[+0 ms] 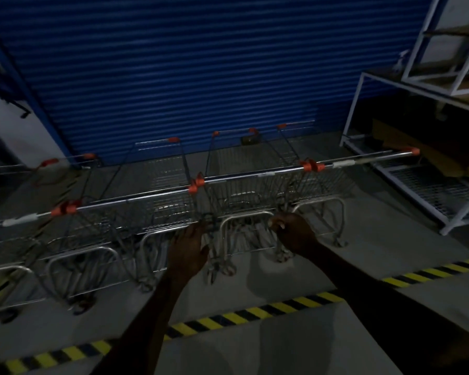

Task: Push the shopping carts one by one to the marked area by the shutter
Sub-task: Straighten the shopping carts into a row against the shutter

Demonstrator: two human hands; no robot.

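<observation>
Yellow-and-black striped floor tape (255,312) runs slantwise across the grey concrete floor (282,347) nearest to us, and both our bare forearms reach out over it.

Just past the tape, our left hand (188,251) is stretched forward with its fingers (194,231) fairly straight and slightly spread. Their tips are at the wire back of the silver wire shopping cart (241,190) right in front of us, at its left rear corner. They hold nothing.

Our right hand (294,231) is at the other side of the same cart. Its fingers (280,226) are curled in tight by the right bend of the curved chrome tube (244,214) low on the cart's back. In this dim, blurred view we cannot tell whether they close around the tube or only sit against it.

Above our hands runs the cart's chrome handle bar (255,175), with orange plastic caps at its ends.

The cart stands inside the taped line in a side-by-side row, with more wire carts on its left (79,239) and one on its right (322,185) — handles almost end to end, noses toward the wall.

Beyond the baskets, the ribbed blue roller shutter (173,63) fills the far side. A white metal-framed rack (363,117) stands to its right, well apart from our hands.
</observation>
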